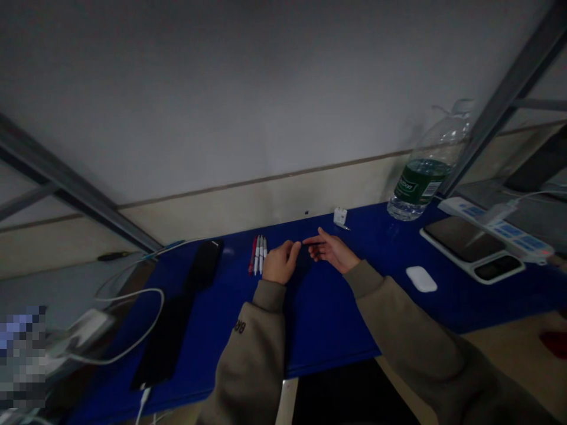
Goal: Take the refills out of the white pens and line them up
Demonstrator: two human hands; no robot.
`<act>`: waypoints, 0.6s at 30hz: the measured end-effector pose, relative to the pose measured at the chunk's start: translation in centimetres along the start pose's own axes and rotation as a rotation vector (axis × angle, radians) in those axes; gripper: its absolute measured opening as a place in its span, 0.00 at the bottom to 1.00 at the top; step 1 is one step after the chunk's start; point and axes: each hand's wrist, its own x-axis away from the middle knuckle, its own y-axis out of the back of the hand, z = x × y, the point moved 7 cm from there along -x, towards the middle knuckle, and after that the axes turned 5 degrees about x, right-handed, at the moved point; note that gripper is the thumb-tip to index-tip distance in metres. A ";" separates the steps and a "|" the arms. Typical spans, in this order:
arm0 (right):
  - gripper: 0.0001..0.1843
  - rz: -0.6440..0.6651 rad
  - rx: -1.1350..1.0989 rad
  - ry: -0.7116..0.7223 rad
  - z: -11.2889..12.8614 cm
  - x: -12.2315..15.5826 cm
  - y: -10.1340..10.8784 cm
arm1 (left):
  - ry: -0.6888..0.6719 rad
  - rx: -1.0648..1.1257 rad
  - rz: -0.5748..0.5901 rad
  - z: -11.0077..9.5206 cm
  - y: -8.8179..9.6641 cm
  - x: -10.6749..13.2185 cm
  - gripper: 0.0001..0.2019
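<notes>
Over the middle of the blue tabletop [323,319], my left hand [280,261] is closed, its back toward me and the thumb on top; whatever its curled fingers may hold is hidden. Facing it, my right hand [330,251] is open with fingers apart, and its index fingertip comes close to the left thumb; I cannot tell if they touch. Several pens [258,254], one red and the others white and grey, lie side by side just left of my left hand. Beyond my right hand are a white charger plug [340,215] and a small silver pen-like piece [342,226].
At left lie a black phone [206,264] and a dark tablet [165,339] with a white cable [142,404]. Rightward are a white rounded case [420,279], a white scale-like device [469,245], a power strip [509,230] and a large bottle [423,174] by the wall.
</notes>
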 end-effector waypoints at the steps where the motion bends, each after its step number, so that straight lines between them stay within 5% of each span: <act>1: 0.31 0.004 -0.004 -0.011 -0.1 0.0 0.0 | 0.006 -0.016 -0.005 0.1 0.0 0.0 0.22; 18: 0.35 0.058 -0.036 -0.056 -0.3 0.0 -0.4 | 0.012 -0.048 -0.007 0.2 -0.2 0.0 0.21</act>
